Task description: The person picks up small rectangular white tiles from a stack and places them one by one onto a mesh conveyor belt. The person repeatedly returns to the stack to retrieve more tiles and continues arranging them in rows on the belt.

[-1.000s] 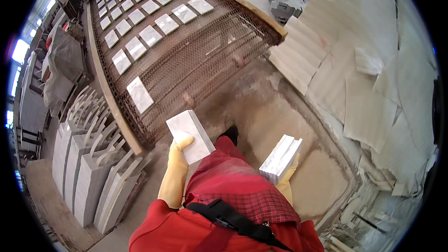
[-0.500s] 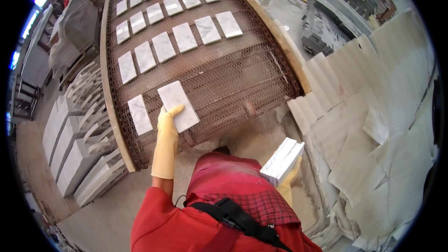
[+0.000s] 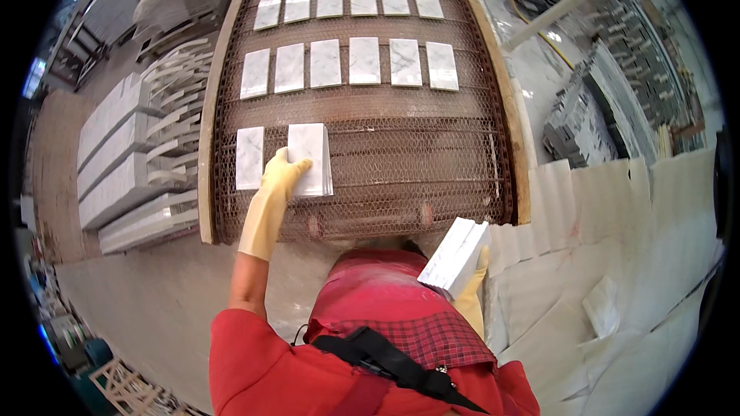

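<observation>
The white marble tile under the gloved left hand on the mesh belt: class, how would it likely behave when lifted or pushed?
The tile looks like a flat stone slab, so probably rigid and heavy for its size. Thin edges suggest it could chip or crack if dropped. Lying flat on the wire mesh belt, it should neither roll nor tip.

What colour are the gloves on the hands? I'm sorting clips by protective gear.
Pale yellow rubber gloves, clearest in the head view on the left hand.

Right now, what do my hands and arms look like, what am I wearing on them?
Both hands wear pale yellow rubber gloves. The left glove has a long cuff reaching partway up the forearm, bare above it to a red sleeve. The right glove shows only partly.
</observation>
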`<action>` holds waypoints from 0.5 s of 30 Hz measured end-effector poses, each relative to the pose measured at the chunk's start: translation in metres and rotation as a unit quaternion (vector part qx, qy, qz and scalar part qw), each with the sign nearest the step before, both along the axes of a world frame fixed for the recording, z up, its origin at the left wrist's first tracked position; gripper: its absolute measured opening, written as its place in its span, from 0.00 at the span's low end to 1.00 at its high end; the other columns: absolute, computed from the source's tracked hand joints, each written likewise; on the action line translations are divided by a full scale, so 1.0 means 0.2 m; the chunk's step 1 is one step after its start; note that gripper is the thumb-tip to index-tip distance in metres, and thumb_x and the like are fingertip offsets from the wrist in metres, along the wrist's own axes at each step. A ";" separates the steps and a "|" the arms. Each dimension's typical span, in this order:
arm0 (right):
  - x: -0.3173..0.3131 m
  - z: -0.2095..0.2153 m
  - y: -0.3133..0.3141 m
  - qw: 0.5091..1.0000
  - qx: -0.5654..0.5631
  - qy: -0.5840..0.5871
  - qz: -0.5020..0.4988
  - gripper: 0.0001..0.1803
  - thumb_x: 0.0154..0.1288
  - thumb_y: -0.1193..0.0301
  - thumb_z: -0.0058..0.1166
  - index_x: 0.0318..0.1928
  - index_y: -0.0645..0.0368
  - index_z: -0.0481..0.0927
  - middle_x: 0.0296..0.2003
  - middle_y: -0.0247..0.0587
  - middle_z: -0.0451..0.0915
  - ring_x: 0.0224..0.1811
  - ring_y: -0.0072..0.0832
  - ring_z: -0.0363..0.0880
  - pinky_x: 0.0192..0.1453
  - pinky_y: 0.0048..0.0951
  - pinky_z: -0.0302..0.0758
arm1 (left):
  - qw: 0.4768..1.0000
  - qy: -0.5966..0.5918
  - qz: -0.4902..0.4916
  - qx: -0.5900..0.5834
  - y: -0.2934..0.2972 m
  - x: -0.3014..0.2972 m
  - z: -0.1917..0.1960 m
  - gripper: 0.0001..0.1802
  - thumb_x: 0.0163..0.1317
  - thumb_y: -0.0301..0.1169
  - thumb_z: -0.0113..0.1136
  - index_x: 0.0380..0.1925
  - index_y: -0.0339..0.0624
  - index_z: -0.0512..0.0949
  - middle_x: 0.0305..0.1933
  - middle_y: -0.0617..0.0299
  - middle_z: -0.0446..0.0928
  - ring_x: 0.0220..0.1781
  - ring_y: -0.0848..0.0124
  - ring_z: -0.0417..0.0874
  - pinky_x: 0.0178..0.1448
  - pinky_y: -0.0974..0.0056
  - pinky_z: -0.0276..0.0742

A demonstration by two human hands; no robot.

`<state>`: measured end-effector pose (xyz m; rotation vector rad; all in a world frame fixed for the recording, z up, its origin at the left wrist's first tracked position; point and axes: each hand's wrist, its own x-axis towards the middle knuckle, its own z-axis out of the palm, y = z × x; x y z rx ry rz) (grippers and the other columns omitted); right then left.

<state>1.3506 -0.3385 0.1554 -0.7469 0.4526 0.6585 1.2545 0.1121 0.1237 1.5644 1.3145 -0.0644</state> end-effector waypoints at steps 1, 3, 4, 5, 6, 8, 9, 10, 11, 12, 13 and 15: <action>0.05 0.01 -0.01 1.000 0.000 0.001 0.031 0.48 0.68 0.31 0.59 0.78 0.46 0.70 0.67 0.40 0.80 0.67 0.42 0.79 0.72 0.51 0.76 | 1.000 0.012 0.009 0.022 -0.03 0.00 0.01 0.35 0.68 0.38 0.72 0.72 0.39 0.74 0.63 0.47 0.84 0.61 0.56 0.88 0.67 0.56 0.83; 0.14 0.01 0.00 0.996 0.007 0.006 0.094 0.50 0.65 0.30 0.59 0.78 0.46 0.70 0.66 0.40 0.80 0.66 0.43 0.80 0.71 0.51 0.78 | 0.991 0.046 0.005 0.125 -0.07 -0.02 0.04 0.36 0.70 0.39 0.70 0.74 0.40 0.72 0.67 0.45 0.82 0.65 0.54 0.85 0.72 0.54 0.80; 0.19 0.01 0.01 0.993 0.014 0.007 0.119 0.50 0.65 0.30 0.60 0.77 0.47 0.70 0.65 0.41 0.81 0.65 0.44 0.81 0.69 0.52 0.79 | 0.978 0.068 -0.009 0.198 -0.13 -0.02 0.06 0.37 0.70 0.39 0.69 0.76 0.40 0.70 0.70 0.44 0.80 0.68 0.53 0.84 0.73 0.53 0.78; 0.23 0.01 0.02 0.989 0.022 0.009 0.144 0.50 0.64 0.29 0.60 0.77 0.47 0.71 0.64 0.42 0.81 0.64 0.44 0.82 0.68 0.53 0.80 | 0.973 0.061 -0.005 0.223 -0.20 -0.03 0.09 0.37 0.71 0.39 0.68 0.76 0.39 0.70 0.71 0.43 0.78 0.70 0.52 0.82 0.76 0.52 0.75; 0.29 0.01 0.04 0.986 0.034 0.009 0.163 0.51 0.64 0.29 0.61 0.77 0.48 0.71 0.63 0.42 0.82 0.63 0.45 0.82 0.67 0.53 0.81 | 0.966 0.053 -0.006 0.252 -0.27 -0.01 0.17 0.37 0.71 0.39 0.67 0.76 0.39 0.70 0.73 0.42 0.76 0.72 0.50 0.80 0.78 0.51 0.73; 0.36 0.02 0.07 0.980 0.058 0.023 0.187 0.50 0.63 0.31 0.62 0.76 0.49 0.72 0.63 0.43 0.82 0.62 0.45 0.83 0.66 0.54 0.81 | 0.948 0.010 -0.007 0.319 -0.42 -0.03 0.21 0.37 0.72 0.39 0.66 0.77 0.38 0.69 0.75 0.40 0.75 0.74 0.48 0.78 0.81 0.50 0.70; 0.40 0.02 0.09 0.977 0.069 0.031 0.200 0.50 0.63 0.32 0.63 0.76 0.50 0.72 0.62 0.43 0.82 0.61 0.45 0.83 0.65 0.55 0.82 | 0.950 -0.024 -0.008 0.313 -0.52 -0.06 0.22 0.37 0.72 0.40 0.67 0.77 0.37 0.69 0.75 0.41 0.75 0.75 0.49 0.78 0.81 0.51 0.70; 0.43 0.01 0.10 0.973 0.079 0.039 0.213 0.50 0.63 0.32 0.64 0.75 0.50 0.72 0.62 0.43 0.82 0.61 0.45 0.83 0.65 0.55 0.82 | 0.950 -0.059 -0.008 0.307 -0.62 -0.08 0.23 0.38 0.72 0.40 0.67 0.77 0.37 0.69 0.75 0.41 0.75 0.75 0.50 0.78 0.81 0.51 0.69; 0.46 0.01 0.10 0.970 0.087 0.045 0.222 0.49 0.63 0.33 0.64 0.75 0.50 0.73 0.62 0.44 0.83 0.61 0.45 0.83 0.65 0.55 0.82 | 0.962 -0.096 -0.008 0.255 -0.76 -0.09 0.25 0.39 0.71 0.41 0.69 0.77 0.36 0.69 0.75 0.41 0.76 0.75 0.52 0.78 0.81 0.52 0.69; 0.50 0.02 0.11 0.965 0.071 0.046 0.248 0.49 0.63 0.34 0.64 0.75 0.52 0.73 0.63 0.44 0.83 0.62 0.46 0.83 0.67 0.54 0.81 | 0.975 -0.168 0.014 0.141 -0.90 -0.10 0.25 0.37 0.73 0.40 0.68 0.77 0.38 0.69 0.75 0.44 0.75 0.76 0.55 0.77 0.80 0.53 0.70; 0.53 0.02 0.13 0.960 0.062 0.044 0.269 0.49 0.64 0.34 0.64 0.75 0.53 0.73 0.63 0.44 0.83 0.62 0.46 0.83 0.67 0.54 0.81 | 0.973 -0.226 0.030 0.033 -1.03 -0.10 0.26 0.36 0.74 0.41 0.67 0.78 0.40 0.69 0.76 0.45 0.75 0.77 0.56 0.76 0.80 0.53 0.70; 0.57 0.02 0.17 0.948 0.039 0.044 0.312 0.49 0.64 0.35 0.64 0.75 0.54 0.73 0.64 0.45 0.83 0.63 0.47 0.83 0.69 0.53 0.80 | 0.936 -0.297 0.075 -0.176 -1.28 -0.10 0.29 0.36 0.76 0.43 0.66 0.78 0.41 0.68 0.75 0.45 0.76 0.78 0.58 0.74 0.81 0.54 0.68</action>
